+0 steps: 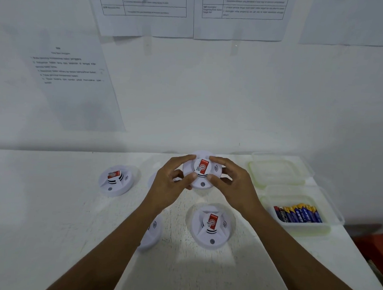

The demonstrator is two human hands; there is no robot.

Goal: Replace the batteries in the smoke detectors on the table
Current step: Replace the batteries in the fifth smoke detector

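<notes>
White smoke detector (208, 184), red label (202, 166), left hand (168, 185) and right hand (236, 187) fingers (222, 161) curled round rim

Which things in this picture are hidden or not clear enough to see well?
All in the head view:
- held detector: the left hand and right hand cover its rim, and its underside faces away.
- detector under the left forearm: mostly covered by the arm.
- wall sheets: print too blurred to read.
- batteries in the container: count and labels unclear, blurred.
</notes>
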